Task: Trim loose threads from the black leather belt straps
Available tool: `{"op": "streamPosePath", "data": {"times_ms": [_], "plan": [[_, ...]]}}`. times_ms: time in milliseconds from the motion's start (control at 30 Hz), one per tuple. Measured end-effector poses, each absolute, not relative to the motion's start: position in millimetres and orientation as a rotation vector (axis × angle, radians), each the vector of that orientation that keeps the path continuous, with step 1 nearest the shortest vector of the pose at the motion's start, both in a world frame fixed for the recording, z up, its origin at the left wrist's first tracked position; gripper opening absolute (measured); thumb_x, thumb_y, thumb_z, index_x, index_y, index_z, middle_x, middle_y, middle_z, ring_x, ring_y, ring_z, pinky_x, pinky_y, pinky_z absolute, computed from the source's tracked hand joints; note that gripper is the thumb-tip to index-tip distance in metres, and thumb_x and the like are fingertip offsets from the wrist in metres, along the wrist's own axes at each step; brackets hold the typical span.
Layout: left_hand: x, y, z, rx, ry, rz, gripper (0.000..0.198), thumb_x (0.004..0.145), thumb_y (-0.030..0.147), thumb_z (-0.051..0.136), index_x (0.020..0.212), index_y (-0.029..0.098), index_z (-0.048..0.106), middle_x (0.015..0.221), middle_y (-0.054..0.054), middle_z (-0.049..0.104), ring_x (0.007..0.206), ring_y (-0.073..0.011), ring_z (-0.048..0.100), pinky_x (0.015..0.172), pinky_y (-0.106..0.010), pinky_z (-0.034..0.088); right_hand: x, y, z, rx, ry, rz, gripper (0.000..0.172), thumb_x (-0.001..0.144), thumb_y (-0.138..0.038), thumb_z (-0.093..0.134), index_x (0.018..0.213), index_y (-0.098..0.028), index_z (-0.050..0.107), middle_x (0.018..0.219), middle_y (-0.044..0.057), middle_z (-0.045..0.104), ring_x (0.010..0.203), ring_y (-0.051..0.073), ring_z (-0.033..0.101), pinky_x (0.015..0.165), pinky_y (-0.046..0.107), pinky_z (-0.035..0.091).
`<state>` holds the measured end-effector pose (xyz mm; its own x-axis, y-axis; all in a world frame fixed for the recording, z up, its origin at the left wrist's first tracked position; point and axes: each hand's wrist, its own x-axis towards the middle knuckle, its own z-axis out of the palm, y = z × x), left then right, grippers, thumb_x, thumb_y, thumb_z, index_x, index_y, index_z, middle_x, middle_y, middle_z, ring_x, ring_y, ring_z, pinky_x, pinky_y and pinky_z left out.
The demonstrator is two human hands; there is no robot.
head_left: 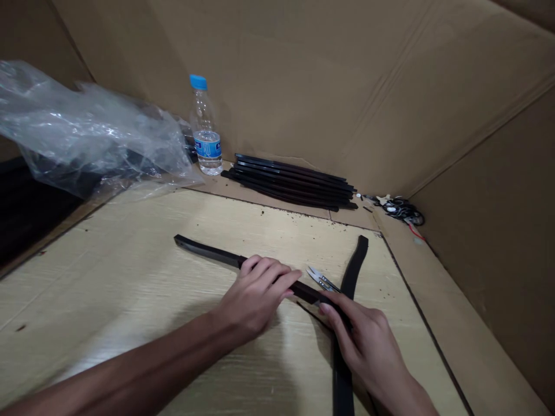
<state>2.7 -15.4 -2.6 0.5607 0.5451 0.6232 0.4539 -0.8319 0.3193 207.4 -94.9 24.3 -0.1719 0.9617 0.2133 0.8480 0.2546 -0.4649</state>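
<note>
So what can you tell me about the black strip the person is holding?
The black strip is long, narrow and dark with a dull finish, perhaps plastic or rubber, though the view cannot settle that. It slants across a pale wood-grain board. The left hand wraps around its middle, and the right hand covers its far end, above a second black strip. Small steel snips sit just beside it.

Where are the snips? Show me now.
In the head view, the snips lie on the board just above the right hand, beside the curved black strip.
</note>
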Motion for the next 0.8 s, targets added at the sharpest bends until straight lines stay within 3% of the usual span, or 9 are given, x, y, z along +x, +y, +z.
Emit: {"op": "streamPosePath", "data": {"times_ms": [133,300,467,800], "plan": [[3.9,-14.9,-1.5,2.839,0.92,0.95,0.036,0.095,0.035,0.045,0.126,0.019,0.053,0.12,-0.009,0.064,0.113,-0.0235,0.053,0.096,-0.037,0.031,205.3,-94.0,22.8,-1.695,-1.992,0.36,0.025,0.095,-0.03,0.044,0.106,-0.019,0.065,0.083,0.005,0.078,0.064,0.02,0.073,0.052,0.025,0.053],[4.4,-15.4,-5.8,3.054,0.974,0.754,0.066,0.089,0.053,0.049,0.143,0.018,0.035,0.15,-0.018,0.036,0.139,-0.0327,0.028,0.108,-0.044,0.023,204.7,-94.0,22.5,-1.779,-1.883,0.371,0.029,0.094,-0.035,0.045,0.101,-0.017,0.068,0.077,0.006,0.077,0.059,0.021,0.072,0.052,0.026,0.053],[2.4,-16.4,-7.1,3.09,0.957,0.67,0.073,0.089,0.058,0.044,0.148,0.02,0.024,0.156,-0.02,0.021,0.144,-0.0346,0.014,0.112,-0.046,0.018,205.8,-93.0,22.5,-1.801,-1.779,0.428,0.029,0.093,-0.037,0.047,0.099,-0.018,0.068,0.072,0.003,0.076,0.058,0.019,0.071,0.053,0.025,0.052],[2.3,-15.0,-7.9,3.079,0.953,0.653,0.073,0.09,0.057,0.043,0.149,0.022,0.02,0.157,-0.019,0.015,0.145,-0.0338,0.009,0.113,-0.047,0.017,205.9,-95.5,21.7,-1.876,-1.681,0.511,0.032,0.091,-0.044,0.047,0.097,-0.021,0.069,0.064,0.001,0.072,0.052,0.018,0.066,0.05,0.025,0.048]]}}
